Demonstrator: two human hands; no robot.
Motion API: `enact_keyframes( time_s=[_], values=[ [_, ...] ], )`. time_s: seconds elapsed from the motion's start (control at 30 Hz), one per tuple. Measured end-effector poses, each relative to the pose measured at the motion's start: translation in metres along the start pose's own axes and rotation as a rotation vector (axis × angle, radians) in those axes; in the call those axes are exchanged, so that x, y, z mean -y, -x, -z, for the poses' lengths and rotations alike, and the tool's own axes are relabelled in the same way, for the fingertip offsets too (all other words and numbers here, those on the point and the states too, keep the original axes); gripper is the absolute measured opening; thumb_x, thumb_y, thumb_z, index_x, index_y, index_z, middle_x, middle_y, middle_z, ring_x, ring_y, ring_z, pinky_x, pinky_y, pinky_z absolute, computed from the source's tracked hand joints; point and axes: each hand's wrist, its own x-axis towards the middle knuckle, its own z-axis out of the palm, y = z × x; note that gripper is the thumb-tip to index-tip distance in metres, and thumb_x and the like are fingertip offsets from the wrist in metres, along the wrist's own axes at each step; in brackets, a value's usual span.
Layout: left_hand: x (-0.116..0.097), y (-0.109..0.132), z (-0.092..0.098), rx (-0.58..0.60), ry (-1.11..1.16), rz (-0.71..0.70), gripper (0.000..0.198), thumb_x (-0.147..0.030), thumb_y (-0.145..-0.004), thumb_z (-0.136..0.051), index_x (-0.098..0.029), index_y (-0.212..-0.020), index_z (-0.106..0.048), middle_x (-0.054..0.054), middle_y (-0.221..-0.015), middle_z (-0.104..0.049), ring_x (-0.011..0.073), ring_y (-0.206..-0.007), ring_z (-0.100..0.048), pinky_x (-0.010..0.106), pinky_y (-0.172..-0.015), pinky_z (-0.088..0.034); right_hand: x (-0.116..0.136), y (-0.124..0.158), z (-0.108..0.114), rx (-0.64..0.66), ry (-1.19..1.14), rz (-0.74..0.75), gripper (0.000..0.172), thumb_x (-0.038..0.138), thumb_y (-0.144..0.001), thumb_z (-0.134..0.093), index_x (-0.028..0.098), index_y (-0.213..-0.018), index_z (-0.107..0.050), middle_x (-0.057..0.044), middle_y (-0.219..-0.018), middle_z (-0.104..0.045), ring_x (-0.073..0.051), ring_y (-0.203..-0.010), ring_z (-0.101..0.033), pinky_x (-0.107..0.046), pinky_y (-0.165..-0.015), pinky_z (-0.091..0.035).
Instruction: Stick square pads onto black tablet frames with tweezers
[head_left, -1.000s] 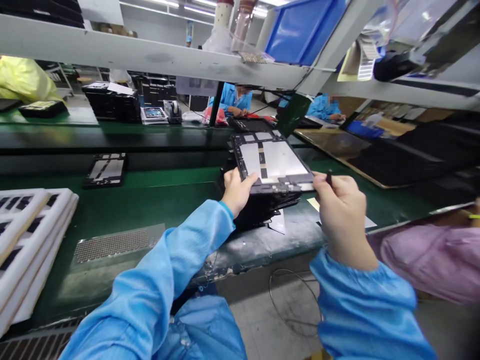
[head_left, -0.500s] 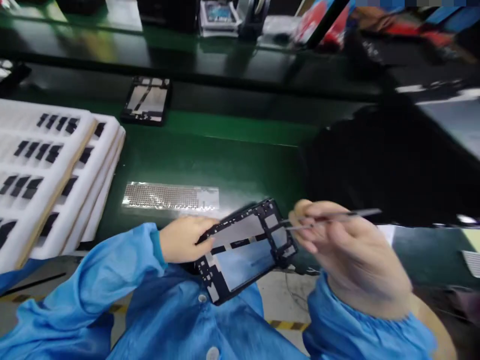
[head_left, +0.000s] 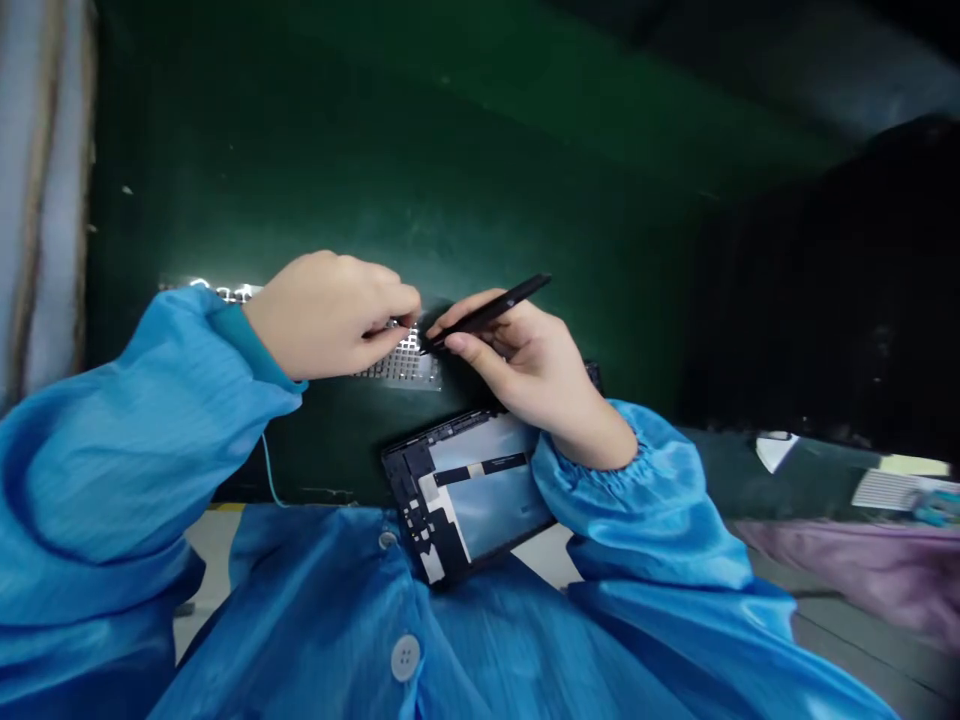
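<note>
My left hand [head_left: 334, 312] lies over a narrow sheet of small silvery pieces [head_left: 409, 370], thumb and forefinger pinched at its right part. The hand hides the middle of the sheet. My right hand [head_left: 529, 365] grips black tweezers [head_left: 499, 307] like a pen, their tips down at the sheet's right end, close to the left fingertips. Whether a piece is between the tips is too small to tell. Below the right hand, a tablet-like device with its inside exposed [head_left: 491, 515] rests tilted at the bench's front edge, against my blue smock; the right wrist and sleeve cover part of it.
The green bench top [head_left: 360, 160] stretches ahead. White foam trays [head_left: 45, 200] stand along the left edge. A large black shape [head_left: 817, 320] fills the right side. Papers [head_left: 885, 490] and a pink cloth [head_left: 870, 575] are at the lower right.
My left hand has let go of the device and moved up to the sheet. The tweezers in my right hand have moved from the device to the sheet. The view has tipped downward.
</note>
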Motion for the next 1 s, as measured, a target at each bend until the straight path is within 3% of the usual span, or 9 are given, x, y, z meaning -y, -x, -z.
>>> enact_keyframes(
  time_s=[0.13, 0.37, 0.5, 0.6, 0.67, 0.8, 1.0],
  values=[
    [0.002, -0.001, -0.001, -0.006, -0.05, -0.019, 0.048, -0.053, -0.094, -0.042, -0.02, -0.102, -0.076, -0.002, -0.081, -0.061, 0.012, -0.087, -0.067, 0.025, -0.091, -0.043, 0.004, 0.005, -0.003, -0.017, 0.004, -0.037, 0.026, 0.047, -0.102, -0.078, 0.023, -0.113, -0.074, -0.005, -0.112, -0.08, -0.021, -0.107, -0.079, -0.036, -0.098, -0.065],
    [-0.001, -0.002, 0.002, 0.039, -0.093, 0.026, 0.05, -0.052, -0.096, -0.042, -0.02, -0.11, -0.078, 0.0, -0.087, -0.063, 0.013, -0.089, -0.064, 0.034, -0.095, -0.045, 0.014, -0.002, 0.005, 0.005, 0.065, -0.034, 0.022, 0.047, -0.1, -0.081, 0.026, -0.106, -0.077, -0.003, -0.107, -0.082, -0.021, -0.101, -0.081, -0.036, -0.094, -0.069],
    [-0.003, 0.001, 0.002, 0.001, -0.099, 0.028, 0.045, -0.047, -0.096, -0.049, -0.017, -0.113, -0.077, 0.0, -0.09, -0.066, 0.0084, -0.088, -0.055, 0.034, -0.098, -0.045, 0.025, 0.038, -0.005, -0.176, -0.047, -0.113, 0.017, 0.043, -0.103, -0.078, 0.028, -0.109, -0.074, -0.002, -0.104, -0.082, -0.02, -0.091, -0.08, -0.038, -0.086, -0.072],
    [-0.002, 0.003, 0.0, -0.024, -0.093, 0.011, 0.059, -0.059, -0.097, -0.039, -0.016, -0.112, -0.077, -0.001, -0.088, -0.063, 0.0092, -0.089, -0.057, 0.039, -0.099, -0.046, 0.028, 0.088, -0.033, -0.405, -0.056, -0.138, 0.009, 0.03, -0.107, -0.072, 0.03, -0.116, -0.073, -0.003, -0.104, -0.08, -0.02, -0.094, -0.08, -0.039, -0.087, -0.072],
    [-0.001, 0.004, -0.001, -0.031, -0.086, 0.008, 0.063, -0.062, -0.097, -0.038, -0.015, -0.111, -0.076, -0.001, -0.087, -0.062, 0.0113, -0.092, -0.06, 0.043, -0.1, -0.047, 0.026, 0.114, -0.055, -0.504, -0.037, -0.094, 0.014, 0.023, -0.107, -0.068, 0.03, -0.118, -0.071, -0.004, -0.104, -0.077, -0.021, -0.098, -0.079, -0.042, -0.09, -0.071],
    [-0.002, 0.004, -0.001, -0.058, -0.093, -0.007, 0.065, -0.065, -0.099, -0.038, -0.013, -0.111, -0.076, 0.0, -0.088, -0.062, 0.0129, -0.095, -0.062, 0.043, -0.101, -0.047, 0.019, 0.125, -0.079, -0.551, 0.045, -0.017, 0.021, 0.016, -0.106, -0.065, 0.03, -0.121, -0.069, -0.006, -0.106, -0.077, -0.024, -0.103, -0.078, -0.049, -0.094, -0.07],
    [-0.003, 0.004, 0.0, -0.036, -0.149, -0.021, 0.071, -0.068, -0.103, -0.035, -0.012, -0.115, -0.076, 0.001, -0.091, -0.064, 0.0129, -0.1, -0.065, 0.037, -0.103, -0.047, 0.025, 0.119, -0.073, -0.476, 0.183, 0.024, 0.03, 0.01, -0.102, -0.067, 0.03, -0.124, -0.069, -0.008, -0.11, -0.08, -0.026, -0.105, -0.079, -0.052, -0.093, -0.071]
  ],
)
